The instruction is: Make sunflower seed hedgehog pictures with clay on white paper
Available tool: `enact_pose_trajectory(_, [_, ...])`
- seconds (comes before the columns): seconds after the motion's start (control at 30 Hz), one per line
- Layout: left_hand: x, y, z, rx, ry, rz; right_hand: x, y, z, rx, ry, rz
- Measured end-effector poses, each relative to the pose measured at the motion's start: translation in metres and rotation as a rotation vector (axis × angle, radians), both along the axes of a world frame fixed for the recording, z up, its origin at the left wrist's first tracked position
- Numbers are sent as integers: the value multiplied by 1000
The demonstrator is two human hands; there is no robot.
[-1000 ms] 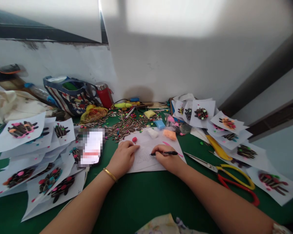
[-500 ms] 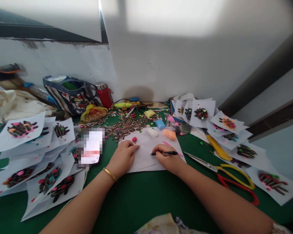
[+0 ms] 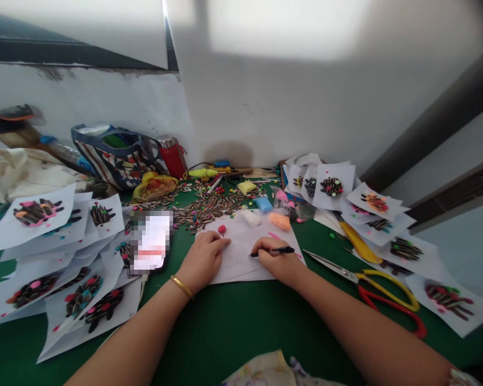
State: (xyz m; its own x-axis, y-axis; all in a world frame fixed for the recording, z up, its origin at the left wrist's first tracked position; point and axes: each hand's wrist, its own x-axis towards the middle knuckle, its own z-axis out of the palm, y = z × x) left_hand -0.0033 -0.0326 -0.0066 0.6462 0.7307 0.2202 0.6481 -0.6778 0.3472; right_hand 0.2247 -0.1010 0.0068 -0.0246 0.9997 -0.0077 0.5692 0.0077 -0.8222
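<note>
Paper point(image 3: 241, 234) lies flat at the middle of the frame, on a green table point(image 3: 241, 321), with a faint drawing point(image 3: 237, 257) in its lower half. Drawing looks to be the step in hand: the pen point(image 3: 284, 250) has its tip at the drawing's right side, though whether it touches is too small to tell. Such fine lines call for steady paper and small, light strokes.

The right hand point(image 3: 277, 262) pinches the pen near its tip, fingers curled, its side down on the paper; the pen slants, its back end pointing right. The forearm comes in from the lower right. The left hand point(image 3: 203, 258) lies palm down over the paper's left edge, fingers close together, thumb reaching toward the drawing, nothing seen in its grasp. Its forearm rises from the lower left, a bracelet point(image 3: 182, 287) at the wrist.

A red ball point(image 3: 221, 229) sits on the paper just beyond the left hand, with white clay point(image 3: 251, 217) and orange clay point(image 3: 279, 221) near the far edge. Behind are blue clay point(image 3: 263, 204), yellow clay point(image 3: 247, 187) and scattered seeds point(image 3: 209, 206). Open scissors point(image 3: 334, 267) lie right of the paper, a phone point(image 3: 151, 244) left of it. Decorated sheets point(image 3: 8, 236) overlap at the left of the frame; others point(image 3: 344, 179) lie at the right.
</note>
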Motion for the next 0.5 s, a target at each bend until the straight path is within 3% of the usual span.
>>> enact_pose_trajectory(0.5, [0, 0, 0, 5, 0, -2, 0, -1, 5, -13, 9, -11])
